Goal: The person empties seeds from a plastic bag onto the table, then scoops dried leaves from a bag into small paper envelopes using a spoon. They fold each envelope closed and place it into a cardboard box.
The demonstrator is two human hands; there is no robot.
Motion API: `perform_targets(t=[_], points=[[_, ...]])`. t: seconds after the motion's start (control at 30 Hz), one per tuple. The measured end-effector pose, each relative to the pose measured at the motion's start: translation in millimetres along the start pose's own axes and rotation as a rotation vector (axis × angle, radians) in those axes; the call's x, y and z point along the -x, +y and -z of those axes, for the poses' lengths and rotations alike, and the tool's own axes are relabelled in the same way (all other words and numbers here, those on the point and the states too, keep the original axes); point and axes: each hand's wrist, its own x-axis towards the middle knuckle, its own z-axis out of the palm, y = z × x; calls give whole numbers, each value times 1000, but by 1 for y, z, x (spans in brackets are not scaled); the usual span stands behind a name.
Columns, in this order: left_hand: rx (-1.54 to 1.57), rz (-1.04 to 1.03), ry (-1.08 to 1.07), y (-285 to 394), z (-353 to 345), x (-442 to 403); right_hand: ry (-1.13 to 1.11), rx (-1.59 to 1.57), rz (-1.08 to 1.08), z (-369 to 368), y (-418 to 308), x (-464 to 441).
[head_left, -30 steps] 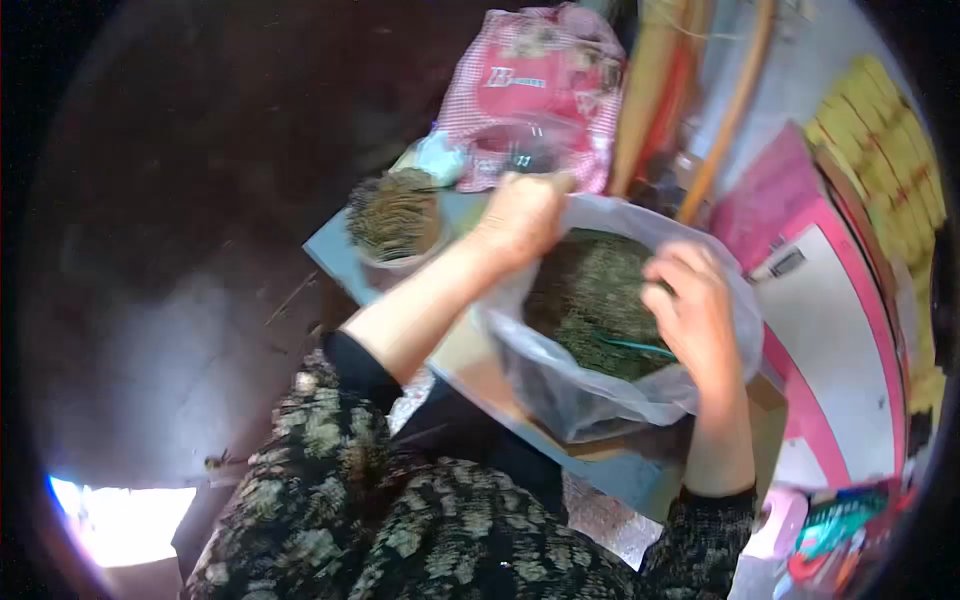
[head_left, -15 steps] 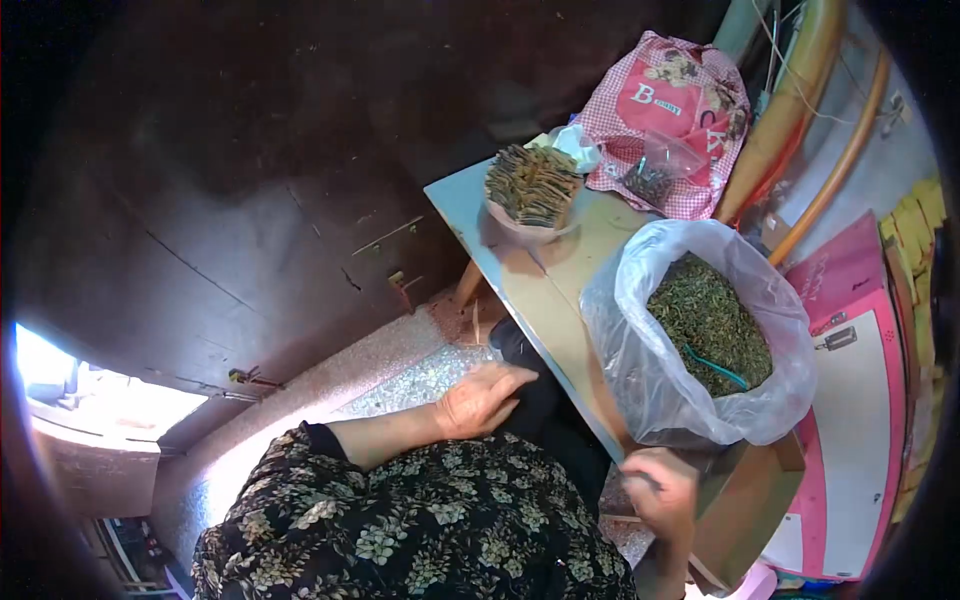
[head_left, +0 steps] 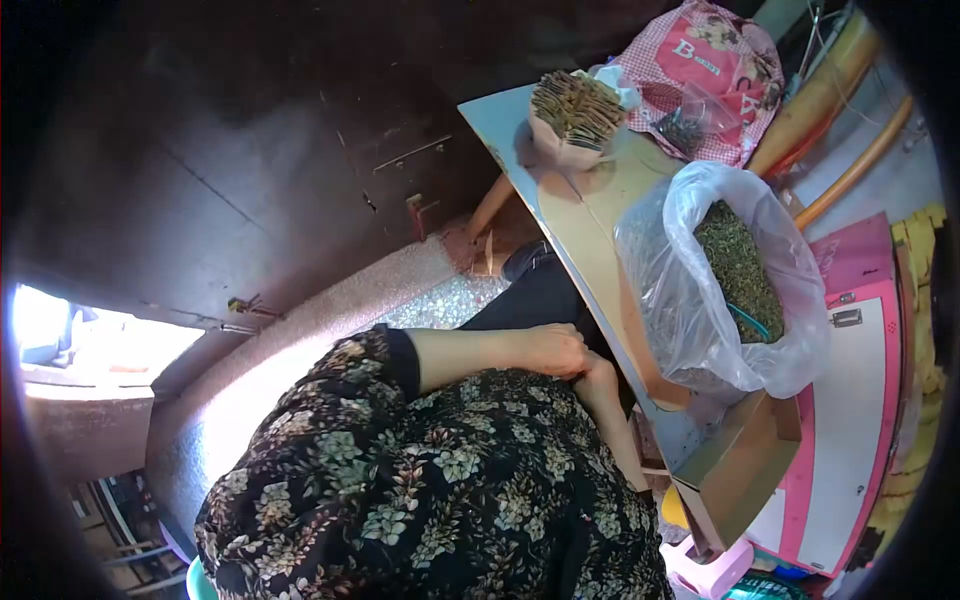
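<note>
My left hand (head_left: 556,350) lies in my lap, its fingers curled down and mostly hidden where it meets my right hand (head_left: 597,377). The two hands touch near the table's front edge; whatever lies between them, if anything, cannot be seen. On the table (head_left: 610,215) stands a clear plastic bag (head_left: 680,300) with its mouth open, full of dried green leafy material (head_left: 738,260) with a teal string on top. A pale tub (head_left: 565,150) at the table's far corner holds a bundle of brown strips (head_left: 580,108) standing upright.
A pink checked bag (head_left: 700,70) with a small clear packet (head_left: 690,125) lies at the back. An open cardboard box (head_left: 740,470) sits below the table's right end. A pink and white panel (head_left: 850,400) stands at the right, a dark door (head_left: 250,150) at the left.
Both hands have left the plastic bag and come down to my lap, where they now meet. The view has shifted, so the table and bag appear further right.
</note>
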Motion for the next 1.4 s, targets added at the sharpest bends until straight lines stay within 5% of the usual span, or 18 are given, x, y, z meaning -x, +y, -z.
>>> perform_targets(t=[0.1,0.23,0.6,1.27,1.4], points=[[-82,123,-333,-10,-15,-2,-75,128,-110,-7,5,-2],[-36,169,-170,-10,-7,10,-42,100,-121,-23,20,1],[-79,302,-294,-4,15,13,-63,88,-64,-31,28,-7],[50,215,-233,-9,-8,7,22,-58,-65,-38,40,-4],[243,195,-73,-9,-13,2,16,-227,-136,-28,21,-8]])
